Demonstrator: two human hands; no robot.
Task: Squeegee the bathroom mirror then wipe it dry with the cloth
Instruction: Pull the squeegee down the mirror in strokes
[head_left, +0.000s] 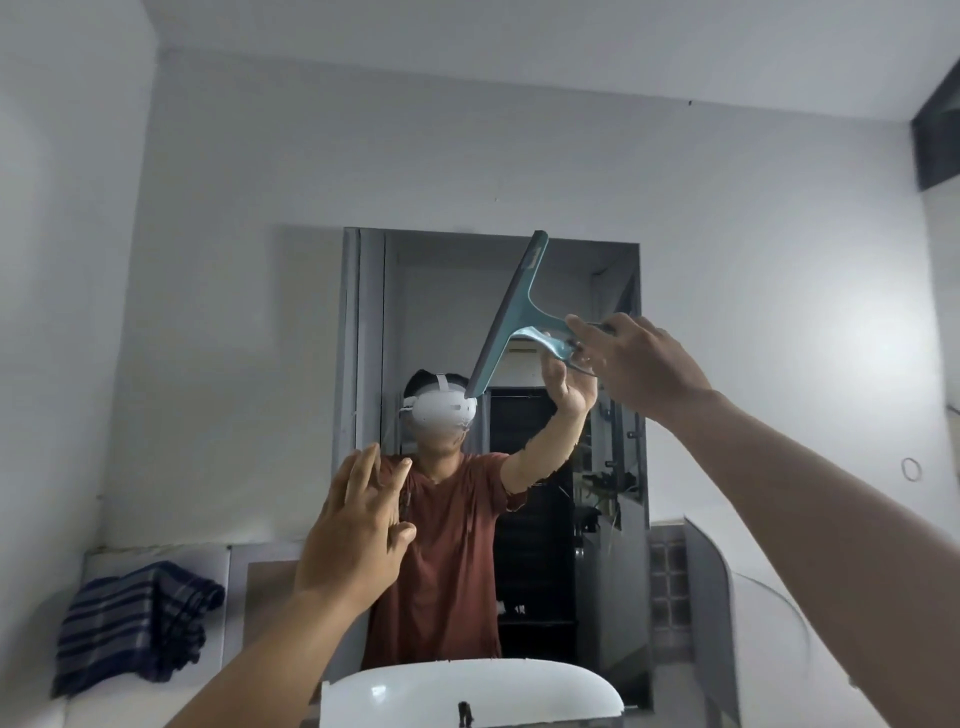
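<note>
Squeegee (511, 312) sits clamped by its handle in the right hand (631, 364), blade slanting up-left against the mirror (597, 467). Left hand (358, 535) hovers lower-left, fingers spread, holding nothing. Striped cloth (135, 623) lies far below-left.

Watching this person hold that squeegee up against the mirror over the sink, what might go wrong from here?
The right hand seems to pinch only the handle's end of the teal plastic squeegee, so it might slip and drop onto the white sink. Its blade is tilted steeply across the rectangular wall mirror, so a stroke may leave streaks. The striped dark blue cloth lies beyond the open left hand.
</note>
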